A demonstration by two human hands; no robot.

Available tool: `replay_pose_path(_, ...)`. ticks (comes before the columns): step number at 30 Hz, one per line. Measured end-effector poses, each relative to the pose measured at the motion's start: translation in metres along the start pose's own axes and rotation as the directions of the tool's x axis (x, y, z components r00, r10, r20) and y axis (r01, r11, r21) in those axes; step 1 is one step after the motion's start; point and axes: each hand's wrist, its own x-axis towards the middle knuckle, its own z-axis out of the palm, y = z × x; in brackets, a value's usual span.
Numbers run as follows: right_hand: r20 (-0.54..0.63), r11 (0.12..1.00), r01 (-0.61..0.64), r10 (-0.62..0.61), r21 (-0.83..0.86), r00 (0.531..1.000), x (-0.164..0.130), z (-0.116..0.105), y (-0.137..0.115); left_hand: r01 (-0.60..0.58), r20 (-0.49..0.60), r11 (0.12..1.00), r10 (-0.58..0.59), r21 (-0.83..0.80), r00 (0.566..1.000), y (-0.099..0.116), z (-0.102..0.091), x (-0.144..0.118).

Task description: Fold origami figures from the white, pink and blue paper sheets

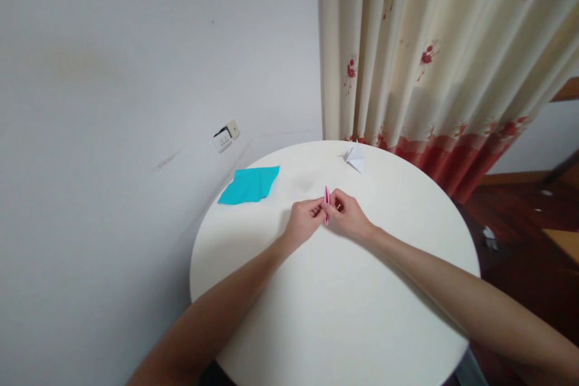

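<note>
Held piece: narrow folded pink paper strip (326, 203), upright above the round white table (344, 313).
Left hand (304, 223): fingertips pinching strip.
Right hand (348, 217): pinching opposite side.
Nearby: flat teal paper sheets (249, 185); small white folded paper figure (355, 157).

**Camera setup: single head view**

One head-worn camera looks forward and down over the round table (344, 313) from the near edge, at arm's length, facing the wall (136, 72) and curtain (429, 54) beyond it.
</note>
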Motion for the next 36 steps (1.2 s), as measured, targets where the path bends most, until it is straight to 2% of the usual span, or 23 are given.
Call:
replay_pose_path(5,-0.016,0.998,-0.014,0.013,-0.061,1.000,0.000,-0.004,0.000,-0.025,-0.042,0.998,0.027,0.052,0.999,-0.001,0.001,0.001)
replay_pose_path(9,-0.042,0.999,-0.045,0.045,-0.016,0.998,0.000,-0.004,0.006,0.012,-0.104,0.998,-0.006,0.055,0.995,-0.006,-0.001,0.002)
replay_pose_path(13,-0.022,0.996,-0.043,0.045,0.082,0.999,0.003,-0.004,0.012,0.052,-0.120,0.994,-0.063,-0.098,0.991,-0.010,0.000,0.004)
replay_pose_path(16,-0.032,0.987,-0.023,0.028,0.160,0.999,0.006,-0.005,0.014,0.085,-0.108,0.951,-0.122,-0.298,0.987,-0.010,0.001,0.007)
replay_pose_path(19,-0.053,0.975,-0.004,0.016,0.221,0.998,0.009,-0.008,0.013,0.094,-0.091,0.905,-0.144,-0.414,0.985,-0.009,0.000,0.010)
replay_pose_path(27,-0.035,0.982,0.079,-0.074,0.171,0.997,0.005,-0.013,0.005,0.086,-0.099,0.878,-0.149,-0.471,0.984,-0.002,-0.004,0.010)
replay_pose_path(32,-0.088,0.978,0.025,-0.007,0.205,0.996,0.008,-0.007,0.014,0.085,-0.092,0.872,-0.147,-0.481,0.985,-0.009,-0.001,0.011)
replay_pose_path(36,-0.043,0.987,-0.014,0.021,0.163,0.999,0.009,-0.007,0.019,0.135,-0.022,0.854,-0.168,-0.502,0.985,-0.012,-0.001,0.012)
